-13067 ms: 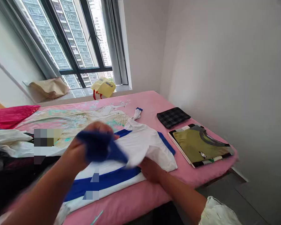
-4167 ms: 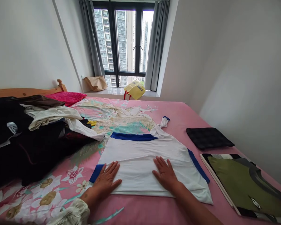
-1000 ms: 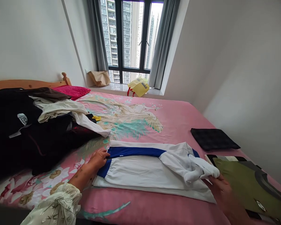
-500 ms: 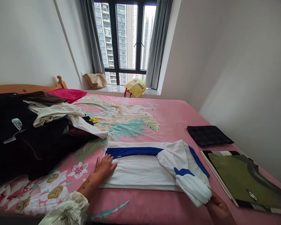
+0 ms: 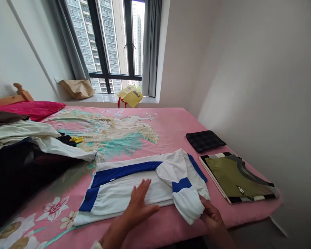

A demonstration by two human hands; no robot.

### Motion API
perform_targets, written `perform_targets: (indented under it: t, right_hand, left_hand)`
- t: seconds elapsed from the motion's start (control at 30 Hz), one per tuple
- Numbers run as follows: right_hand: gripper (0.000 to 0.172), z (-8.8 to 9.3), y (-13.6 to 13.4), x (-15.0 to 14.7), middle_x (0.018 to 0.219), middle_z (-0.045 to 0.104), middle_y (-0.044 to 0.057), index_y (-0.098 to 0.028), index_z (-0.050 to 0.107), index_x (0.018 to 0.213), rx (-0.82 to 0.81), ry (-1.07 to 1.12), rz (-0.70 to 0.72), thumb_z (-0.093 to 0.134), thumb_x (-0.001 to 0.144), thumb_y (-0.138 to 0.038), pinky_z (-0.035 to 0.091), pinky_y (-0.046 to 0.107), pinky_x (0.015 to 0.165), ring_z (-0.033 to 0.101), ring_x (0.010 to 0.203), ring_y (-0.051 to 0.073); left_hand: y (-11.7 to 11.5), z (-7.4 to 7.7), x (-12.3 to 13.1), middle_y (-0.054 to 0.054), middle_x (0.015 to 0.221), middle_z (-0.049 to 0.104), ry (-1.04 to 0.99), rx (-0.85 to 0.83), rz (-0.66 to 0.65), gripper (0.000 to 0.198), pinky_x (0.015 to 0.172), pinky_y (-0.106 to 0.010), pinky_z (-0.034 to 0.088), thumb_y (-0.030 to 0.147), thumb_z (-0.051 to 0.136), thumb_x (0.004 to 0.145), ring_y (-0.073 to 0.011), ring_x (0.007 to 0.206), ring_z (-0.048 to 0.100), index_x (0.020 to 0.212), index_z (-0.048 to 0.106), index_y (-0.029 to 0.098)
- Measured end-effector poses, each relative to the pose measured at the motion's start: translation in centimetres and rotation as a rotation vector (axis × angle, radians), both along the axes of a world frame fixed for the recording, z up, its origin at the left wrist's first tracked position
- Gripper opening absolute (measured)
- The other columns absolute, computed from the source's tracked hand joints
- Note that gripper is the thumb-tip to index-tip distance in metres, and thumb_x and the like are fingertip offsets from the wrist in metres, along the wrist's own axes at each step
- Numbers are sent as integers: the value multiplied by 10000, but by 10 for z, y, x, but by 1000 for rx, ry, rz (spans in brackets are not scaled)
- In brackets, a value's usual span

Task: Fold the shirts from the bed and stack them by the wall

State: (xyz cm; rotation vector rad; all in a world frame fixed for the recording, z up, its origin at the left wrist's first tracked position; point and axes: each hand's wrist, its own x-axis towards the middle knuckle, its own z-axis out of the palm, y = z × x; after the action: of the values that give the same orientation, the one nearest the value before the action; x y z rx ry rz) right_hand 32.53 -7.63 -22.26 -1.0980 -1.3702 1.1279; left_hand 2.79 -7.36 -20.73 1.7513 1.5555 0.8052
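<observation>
A white long-sleeved shirt (image 5: 134, 188) with blue bands lies folded lengthwise across the near part of the bed. Its right sleeve (image 5: 186, 202) is bent down toward the near edge. My right hand (image 5: 211, 216) pinches the end of that sleeve. Over the near middle of the shirt hovers my left hand (image 5: 140, 204), fingers spread and holding nothing; whether it touches the cloth I cannot tell. At the shirt's left end, a second blue band (image 5: 89, 199) shows at the lower corner.
A folded olive shirt (image 5: 223, 176) lies to the right, with a folded black checked cloth (image 5: 205, 140) behind it. Dark and cream clothes (image 5: 28, 166) are heaped at the left. A yellow bag (image 5: 131, 95) and a brown paper bag (image 5: 77, 89) rest on the windowsill.
My left hand has left the shirt's left end and moved right. That end now reaches further toward the near left, showing another blue band. The view has turned right. My right hand keeps the sleeve.
</observation>
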Motion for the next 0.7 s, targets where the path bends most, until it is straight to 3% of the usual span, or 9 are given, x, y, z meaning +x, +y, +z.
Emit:
perform_targets:
  t: [0.1, 0.2, 0.27, 0.33, 0.4, 0.53, 0.6, 0.7]
  right_hand:
    - [109, 21, -2, -22, 1193, 614, 82, -223, 662, 811, 318, -197, 230, 562, 775, -201, 378, 448, 1033, 438, 1259, 277]
    - [207, 34, 1, -38, 1239, 565, 83, -222, 612, 897, 436, -336, 357, 481, 783, -110, 388, 418, 1030, 445, 1248, 229]
    - [291, 32, 10, -36, 1226, 562, 94, -221, 587, 991, 407, -374, 225, 428, 780, -97, 418, 383, 1002, 496, 1191, 199]
    - [330, 24, 24, -25, 1205, 572, 107, -205, 579, 1040, 314, -490, 38, 393, 782, -116, 418, 386, 999, 510, 1170, 198]
    - [362, 16, 38, -10, 1252, 550, 142, -163, 582, 1108, 171, -735, -42, 394, 799, -167, 359, 442, 1045, 469, 1222, 240]
    - [518, 14, 49, 2, 1422, 388, 178, -92, 488, 1307, -29, -1128, 174, 417, 850, -327, 164, 523, 1121, 280, 1354, 314]
    - [546, 18, 50, -5, 1452, 352, 139, -126, 432, 1360, 28, -1136, 306, 404, 866, -356, 147, 514, 1125, 254, 1367, 296]
    - [474, 21, 63, -22, 1393, 451, 109, -170, 488, 1317, 207, -1073, 424, 379, 879, -312, 176, 490, 1116, 359, 1310, 274]
  left_hand:
    - [-21, -3, 52, -185, 1386, 458, -648, -229, 86, 989, 932, -460, 443, 543, 680, 664, -330, 1186, 519, 1462, 183, 235]
    - [-30, -5, 82, -215, 1177, 622, -1018, -377, 305, 907, 799, -400, 520, 486, 766, 593, -332, 994, 634, 1339, 404, 118]
    - [-32, 1, 85, -177, 1099, 669, -1166, -361, 416, 735, 836, -361, 515, 400, 815, 557, -319, 1014, 628, 1176, 548, 108]
    - [-34, 16, 78, -118, 1056, 696, -1284, -332, 497, 666, 864, -341, 514, 340, 822, 561, -294, 1024, 630, 1147, 572, 148]
    - [-34, 38, 68, -70, 1032, 708, -1350, -315, 556, 683, 873, -326, 520, 298, 816, 576, -265, 1015, 640, 1198, 551, 202]
    - [-27, 81, 55, -23, 1043, 706, -1409, -277, 589, 657, 904, -301, 516, 247, 781, 616, -216, 1012, 646, 1225, 534, 267]
    - [-22, 94, 54, -17, 1034, 708, -1434, -254, 583, 614, 929, -303, 504, 230, 765, 622, -215, 1023, 643, 1197, 555, 266]
    - [-18, 98, 52, -17, 1011, 713, -1435, -219, 598, 572, 954, -332, 495, 253, 758, 605, -247, 1052, 630, 1151, 588, 268]
